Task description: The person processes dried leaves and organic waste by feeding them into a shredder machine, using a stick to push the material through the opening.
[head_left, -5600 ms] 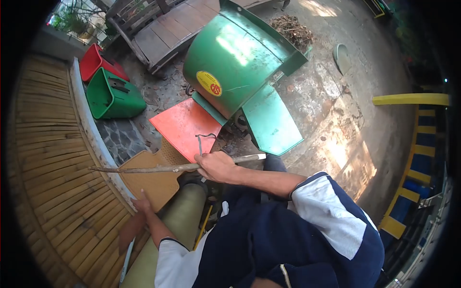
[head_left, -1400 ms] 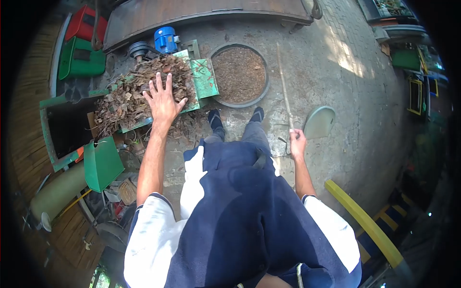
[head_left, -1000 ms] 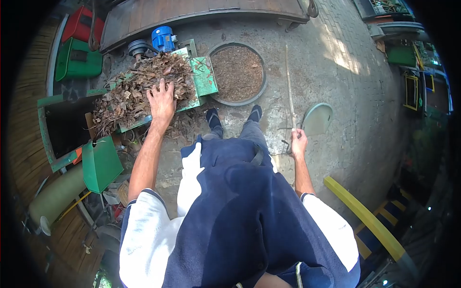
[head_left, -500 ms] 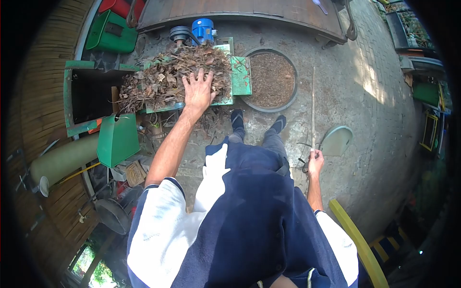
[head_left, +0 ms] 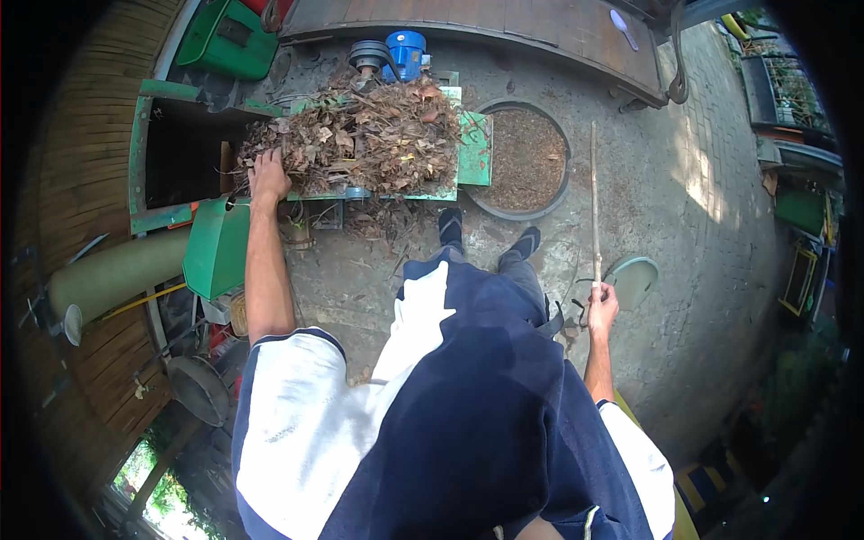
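My left hand [head_left: 269, 177] lies at the left end of a heap of dry leaves and twigs [head_left: 387, 135], its fingers stretched over the leaves and nearer together than spread. The heap covers the top of a green machine [head_left: 475, 148], beside the machine's dark, open-mouthed hopper [head_left: 184, 157]. My right hand [head_left: 603, 309] is closed around the lower part of a long thin stick [head_left: 595, 193], which points away from me over the floor.
A round tub [head_left: 522, 162] of shredded brown material stands right of the machine. Behind the heap is a blue motor [head_left: 406, 56]. A green chute-like piece [head_left: 216, 247] hangs below the hopper. A wooden bench [head_left: 540, 31] spans the top, and a round lid [head_left: 632, 281] lies near the stick.
My left hand has moved left across the heap to its end, and its fingers have drawn closer together. My right hand still holds the stick. The view has shifted slightly.
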`<state>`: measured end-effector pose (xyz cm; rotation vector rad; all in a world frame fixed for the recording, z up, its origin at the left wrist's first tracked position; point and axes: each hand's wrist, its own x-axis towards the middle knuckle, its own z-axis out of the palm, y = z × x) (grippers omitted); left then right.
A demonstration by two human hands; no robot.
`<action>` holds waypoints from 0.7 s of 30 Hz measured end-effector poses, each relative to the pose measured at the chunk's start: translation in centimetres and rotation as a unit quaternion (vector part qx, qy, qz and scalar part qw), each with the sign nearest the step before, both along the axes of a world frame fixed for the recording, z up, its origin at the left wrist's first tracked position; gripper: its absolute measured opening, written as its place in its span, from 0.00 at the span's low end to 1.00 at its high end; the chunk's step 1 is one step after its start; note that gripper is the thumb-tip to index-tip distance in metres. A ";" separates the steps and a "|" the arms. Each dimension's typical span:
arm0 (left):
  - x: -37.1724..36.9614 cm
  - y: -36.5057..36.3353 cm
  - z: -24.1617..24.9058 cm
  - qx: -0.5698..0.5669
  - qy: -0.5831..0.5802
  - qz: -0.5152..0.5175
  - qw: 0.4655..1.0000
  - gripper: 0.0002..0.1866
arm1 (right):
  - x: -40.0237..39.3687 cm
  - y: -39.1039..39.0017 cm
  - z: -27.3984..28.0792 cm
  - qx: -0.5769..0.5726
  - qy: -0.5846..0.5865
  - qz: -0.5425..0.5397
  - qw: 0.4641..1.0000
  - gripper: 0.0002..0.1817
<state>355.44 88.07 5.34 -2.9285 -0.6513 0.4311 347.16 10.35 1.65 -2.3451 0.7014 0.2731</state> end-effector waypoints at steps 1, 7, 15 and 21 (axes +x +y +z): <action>-0.5 0.6 -0.7 0.027 0.042 -0.009 0.999 0.32 | 0.2 0.2 0.1 -0.005 -0.011 0.006 1.000 0.17; -1.3 2.4 -3.1 0.011 0.075 0.006 0.997 0.28 | 0.2 1.5 0.6 0.005 -0.005 -0.009 1.000 0.17; -0.4 3.0 -2.8 0.034 0.056 -0.059 0.996 0.18 | -0.6 2.8 1.4 -0.001 0.028 -0.004 1.000 0.18; 0.9 1.3 -0.9 0.057 0.167 -0.002 0.984 0.28 | -1.5 2.4 0.8 0.012 0.012 -0.037 0.999 0.17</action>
